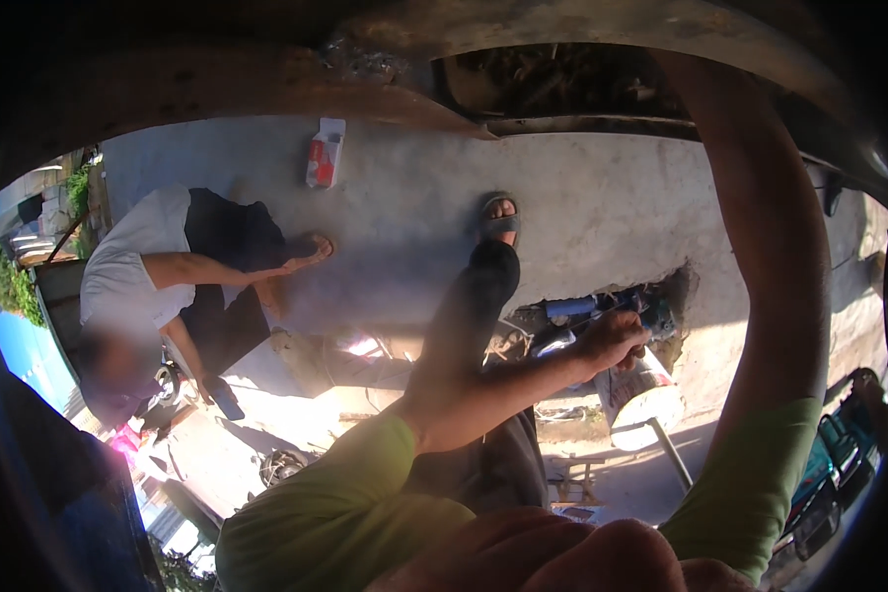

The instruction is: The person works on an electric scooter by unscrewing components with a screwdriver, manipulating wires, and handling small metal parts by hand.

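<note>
My left hand [614,341] is closed, fingers curled, above a white bucket [641,405] and beside a cluster of dark and blue parts or tools [587,308]. Whether anything is in its fingers, I cannot make out. My right arm [775,227] reaches up into a dark opening [553,84] in a large rusty metal frame [237,94]. That hand is hidden inside the opening. A rough, lumpy patch [360,59] marks the frame's edge left of the opening.
A red and white box [324,158] lies on the concrete [395,187]. At the left another person in a white shirt [133,252] bends over, a dark flat object [227,400] at one hand. My sandalled foot [500,212] rests mid-ground. A teal vehicle-like object [834,454] stands at the right.
</note>
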{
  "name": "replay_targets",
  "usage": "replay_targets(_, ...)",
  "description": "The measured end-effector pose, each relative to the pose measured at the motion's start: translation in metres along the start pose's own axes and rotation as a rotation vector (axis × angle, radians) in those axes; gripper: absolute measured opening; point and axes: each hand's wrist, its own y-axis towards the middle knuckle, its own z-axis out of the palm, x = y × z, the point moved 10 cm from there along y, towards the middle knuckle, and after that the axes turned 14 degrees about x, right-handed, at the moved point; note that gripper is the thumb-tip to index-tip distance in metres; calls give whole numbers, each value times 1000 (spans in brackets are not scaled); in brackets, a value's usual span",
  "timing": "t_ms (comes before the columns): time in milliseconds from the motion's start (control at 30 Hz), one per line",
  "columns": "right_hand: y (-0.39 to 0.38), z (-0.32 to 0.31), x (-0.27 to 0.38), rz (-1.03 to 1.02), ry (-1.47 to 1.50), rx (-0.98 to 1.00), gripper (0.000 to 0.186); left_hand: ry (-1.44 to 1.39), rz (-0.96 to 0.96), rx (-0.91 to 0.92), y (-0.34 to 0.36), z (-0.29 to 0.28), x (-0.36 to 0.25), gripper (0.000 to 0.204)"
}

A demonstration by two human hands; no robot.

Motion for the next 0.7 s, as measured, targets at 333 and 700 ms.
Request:
replay_targets(333,-4,-6,8,-61,5,-23,40,54,-13,-53,2,4,4,26)
replay_targets(700,-184,78,10,672,1004,126,51,-36,26,-90,0,-1,-1,22)
